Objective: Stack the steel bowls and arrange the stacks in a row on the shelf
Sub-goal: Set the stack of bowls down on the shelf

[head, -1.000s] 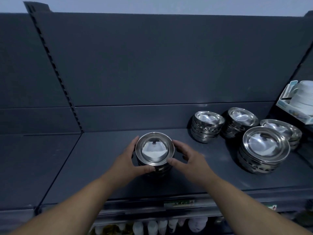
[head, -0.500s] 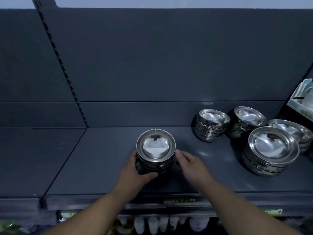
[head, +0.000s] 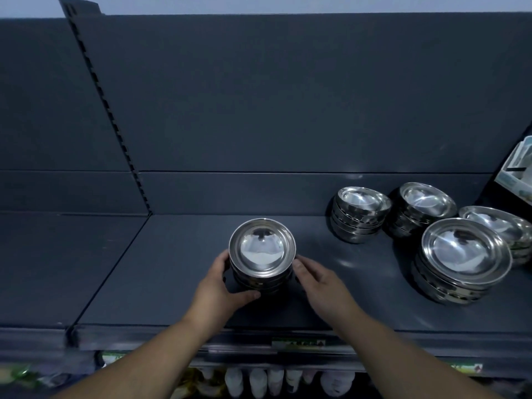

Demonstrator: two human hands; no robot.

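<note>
The stack (head: 262, 254) of small steel bowls stands upright on the shelf (head: 172, 283), about mid-width and a little back from the front lip, well apart from the others; its bowls look nested square, the top one open upward. The left hand (head: 221, 286) is curled round its left side, thumb hooked along the front near the base; the right hand (head: 319, 283) cups the right side, thumb against the upper rims, fingertips hidden behind the bowls; both have hold of it, and the base seems to be down on the shelf.

Off to the right, a small stack (head: 358, 216) and its neighbour (head: 423, 210) stand just beside each other near the back wall; a big stack (head: 460, 260) of wider bowls sits nearer the front; an end stack (head: 501, 228) behind it is partly hidden; together a cluster, not a row.

I'd call this the placing step: one stack being set and squared as the left end of the row. Next, to my eye, both hands should let go without nudging the top bowl; then the small stack wants gripping low, with both hands, and bringing across to stand beside this one on the same line; steel on a painted shelf should slide readily, so gently.
</note>
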